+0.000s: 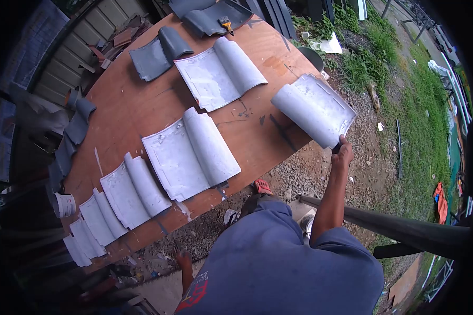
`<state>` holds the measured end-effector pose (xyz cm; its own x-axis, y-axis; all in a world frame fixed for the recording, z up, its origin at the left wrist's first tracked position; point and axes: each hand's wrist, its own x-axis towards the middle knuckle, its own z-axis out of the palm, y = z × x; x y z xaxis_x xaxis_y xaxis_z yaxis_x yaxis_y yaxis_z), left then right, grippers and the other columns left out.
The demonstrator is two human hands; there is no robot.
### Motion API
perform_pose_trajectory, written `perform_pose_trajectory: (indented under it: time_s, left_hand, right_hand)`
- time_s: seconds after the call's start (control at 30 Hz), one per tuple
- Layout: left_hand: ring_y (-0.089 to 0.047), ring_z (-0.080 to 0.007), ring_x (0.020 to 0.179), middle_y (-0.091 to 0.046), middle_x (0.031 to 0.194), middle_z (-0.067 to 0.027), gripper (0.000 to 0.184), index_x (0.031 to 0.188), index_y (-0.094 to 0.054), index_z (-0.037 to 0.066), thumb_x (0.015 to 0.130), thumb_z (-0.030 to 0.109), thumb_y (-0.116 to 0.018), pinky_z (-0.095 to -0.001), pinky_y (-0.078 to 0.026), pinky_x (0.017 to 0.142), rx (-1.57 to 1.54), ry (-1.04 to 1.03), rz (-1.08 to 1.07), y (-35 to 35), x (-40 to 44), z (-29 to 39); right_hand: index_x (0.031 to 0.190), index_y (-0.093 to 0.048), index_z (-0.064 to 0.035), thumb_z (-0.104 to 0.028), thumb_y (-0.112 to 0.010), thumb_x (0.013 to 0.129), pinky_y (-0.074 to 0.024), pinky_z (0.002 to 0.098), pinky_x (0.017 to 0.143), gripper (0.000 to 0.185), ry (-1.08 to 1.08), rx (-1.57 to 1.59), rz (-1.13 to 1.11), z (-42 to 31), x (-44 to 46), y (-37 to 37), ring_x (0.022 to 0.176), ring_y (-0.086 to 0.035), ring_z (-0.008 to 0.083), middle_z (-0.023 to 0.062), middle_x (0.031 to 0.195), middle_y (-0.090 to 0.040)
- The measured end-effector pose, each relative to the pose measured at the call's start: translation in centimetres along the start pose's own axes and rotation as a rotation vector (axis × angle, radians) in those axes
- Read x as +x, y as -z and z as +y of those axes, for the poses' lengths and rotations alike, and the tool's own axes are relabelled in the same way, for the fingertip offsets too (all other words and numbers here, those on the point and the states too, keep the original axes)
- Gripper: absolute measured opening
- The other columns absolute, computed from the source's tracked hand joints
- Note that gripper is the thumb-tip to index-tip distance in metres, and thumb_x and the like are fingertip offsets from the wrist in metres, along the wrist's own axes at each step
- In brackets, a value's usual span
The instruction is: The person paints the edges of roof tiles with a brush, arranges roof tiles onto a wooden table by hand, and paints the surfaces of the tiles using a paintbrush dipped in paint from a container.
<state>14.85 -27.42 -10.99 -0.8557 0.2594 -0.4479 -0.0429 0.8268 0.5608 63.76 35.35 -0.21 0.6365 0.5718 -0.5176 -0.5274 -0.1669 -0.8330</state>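
Note:
My right hand (343, 152) grips the near corner of a white-coated roof tile (315, 109), its thumb on the upper face. The tile juts past the table's right edge. My left hand (184, 260) hangs low beside my body, below the table edge; it is small and dim, and what its fingers do is unclear. Closest to my body on the wooden table (268, 134) lies a white roof tile (186, 152), with another white tile (220, 73) behind it. Several smaller-looking white tiles (134, 191) run in a row along the near edge to the left.
Grey tiles (160, 52) lie at the table's far side, one bearing a yellow-handled paintbrush (226, 24). A white tub (64, 205) stands at the left end. A dark pole (404, 226) extends at my right, over gravel and grass (420, 152).

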Motion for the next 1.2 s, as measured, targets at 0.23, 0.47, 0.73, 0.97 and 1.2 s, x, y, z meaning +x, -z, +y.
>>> perform_pose_trajectory:
  time_s: [0.23,0.47,0.73,0.97,1.2]
  left_hand:
    - [-0.071,-0.0324,0.088,-0.074,0.096,-0.0165,0.024,0.099,-0.072,-0.001,0.082,0.015,-0.066,-0.0443,-0.054,0.082,0.302,-0.086,-0.052,-5.6,1.0,-4.5]
    - [-0.071,-0.0299,0.088,-0.074,0.098,-0.0164,0.024,0.106,-0.070,0.000,0.085,0.011,-0.068,-0.0412,-0.054,0.082,0.149,-0.074,-0.034,-8.4,3.4,4.9]
    - [-0.070,-0.0263,0.084,-0.072,0.095,-0.0159,0.026,0.114,-0.067,-0.002,0.090,0.008,-0.066,-0.0401,-0.055,0.074,0.129,-0.082,0.097,-4.0,-4.9,7.5]
    - [-0.069,-0.0228,0.073,-0.070,0.095,-0.0136,0.025,0.113,-0.066,-0.001,0.091,0.011,-0.065,-0.0343,-0.056,0.063,-0.201,0.524,0.171,-4.0,-22.7,-1.5]
    - [-0.071,-0.0266,0.091,-0.071,0.085,-0.0128,0.036,0.103,-0.073,0.001,0.092,0.033,-0.061,-0.0429,-0.053,0.085,0.396,0.512,-0.294,-6.5,-30.4,-0.7]
  right_hand:
    - [0.117,-0.064,0.0081,-0.014,-0.083,0.080,-0.0538,0.0330,0.069,0.047,0.567,-0.626,-0.371,-17.4,2.8,3.7,0.078,-0.067,0.0211,0.0136,0.097,-0.071]
    - [0.122,-0.066,0.0086,-0.020,-0.086,0.077,-0.0547,0.0325,0.082,0.057,0.868,-0.877,-0.563,-25.2,6.2,-12.5,0.090,-0.070,0.0213,0.0170,0.101,-0.074]
    - [0.130,-0.064,0.0030,-0.036,-0.078,0.080,-0.0536,0.0403,0.093,0.065,1.158,-1.278,-0.667,-20.7,18.8,-35.2,0.106,-0.071,0.0320,0.0238,0.118,-0.072]
    - [0.134,-0.062,-0.0037,-0.046,-0.076,0.080,-0.0535,0.0423,0.094,0.070,1.567,-1.870,-1.214,-9.4,29.5,-46.3,0.110,-0.068,0.0374,0.0262,0.115,-0.071]
    - [0.127,-0.066,-0.0108,-0.051,-0.075,0.084,-0.0539,0.0459,0.092,0.060,1.510,-1.503,-0.697,-4.9,30.8,-41.7,0.110,-0.066,0.0426,0.0221,0.121,-0.068]
